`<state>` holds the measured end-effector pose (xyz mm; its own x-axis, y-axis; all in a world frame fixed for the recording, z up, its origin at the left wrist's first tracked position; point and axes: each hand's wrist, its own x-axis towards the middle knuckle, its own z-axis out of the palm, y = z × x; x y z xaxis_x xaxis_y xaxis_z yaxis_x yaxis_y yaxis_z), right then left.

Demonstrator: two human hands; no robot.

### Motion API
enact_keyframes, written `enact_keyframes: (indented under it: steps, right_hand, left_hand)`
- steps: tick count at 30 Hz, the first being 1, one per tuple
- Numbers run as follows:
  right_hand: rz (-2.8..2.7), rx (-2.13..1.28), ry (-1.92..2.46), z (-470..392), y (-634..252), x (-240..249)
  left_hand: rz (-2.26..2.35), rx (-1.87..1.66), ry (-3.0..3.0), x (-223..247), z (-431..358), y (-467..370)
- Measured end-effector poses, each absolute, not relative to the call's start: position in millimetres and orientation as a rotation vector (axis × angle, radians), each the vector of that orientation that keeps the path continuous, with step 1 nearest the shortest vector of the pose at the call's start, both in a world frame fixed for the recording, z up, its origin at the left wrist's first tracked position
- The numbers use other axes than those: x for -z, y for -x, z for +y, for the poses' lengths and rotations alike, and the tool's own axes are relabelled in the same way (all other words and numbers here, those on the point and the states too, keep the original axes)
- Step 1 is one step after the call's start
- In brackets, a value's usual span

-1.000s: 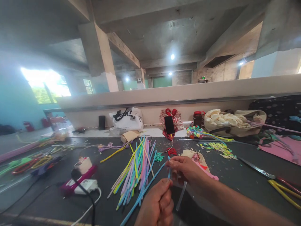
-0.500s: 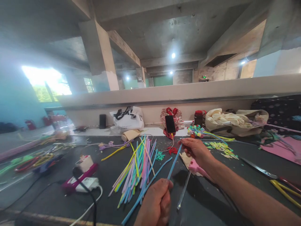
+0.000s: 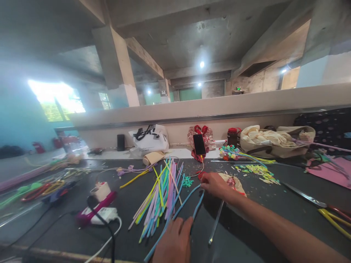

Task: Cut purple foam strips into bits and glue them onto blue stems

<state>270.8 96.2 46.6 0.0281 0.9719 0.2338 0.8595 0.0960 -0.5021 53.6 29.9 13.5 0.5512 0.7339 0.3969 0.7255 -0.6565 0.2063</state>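
The bundle of thin pastel stems in blue, lilac and yellow (image 3: 169, 193) looked matt and softly fuzzy; beneath the bundle, the dark tabletop (image 3: 246, 243) was smooth, with a dull sheen; left of the bundle, the magenta-and-white power strip (image 3: 109, 200) looked like smooth, hard plastic; behind the bundle, the crumpled white bag with black handles (image 3: 149, 141) had a creased surface, its material unclear; right of the bundle, the flat black phone (image 3: 199, 144) had a glossy, glassy face; the slim clear rod (image 3: 216, 223) shone; well to the bundle's right, the large yellow-and-red-handled scissors (image 3: 312, 199) had shiny metal blades, and the slouched beige tote bag (image 3: 282, 151) looked like matt cloth.
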Motion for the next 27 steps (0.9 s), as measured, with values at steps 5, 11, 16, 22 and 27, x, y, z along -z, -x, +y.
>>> enact_keyframes:
  steps: [5, 11, 16, 22, 27]
  right_hand:
    - [-2.152, 0.031, 1.882, 107, -257, -64]
    - [-2.556, 0.223, 1.705, 135, -220, -64]
    - [-2.702, 0.405, 1.599, 140, -213, -59]
    - [-2.626, 0.633, 1.523, 129, -242, -91]
    - [-2.553, 0.699, 1.518, 110, -267, -106]
  left_hand:
    - [1.434, -0.863, -2.856, -3, 34, -61]
    - [1.481, -0.681, -2.728, -5, 40, -78]
    - [1.516, -0.575, -2.665, -11, 44, -83]
    - [1.490, -0.603, -2.667, -12, 45, -83]
    - [1.379, -0.811, -2.734, -13, 44, -78]
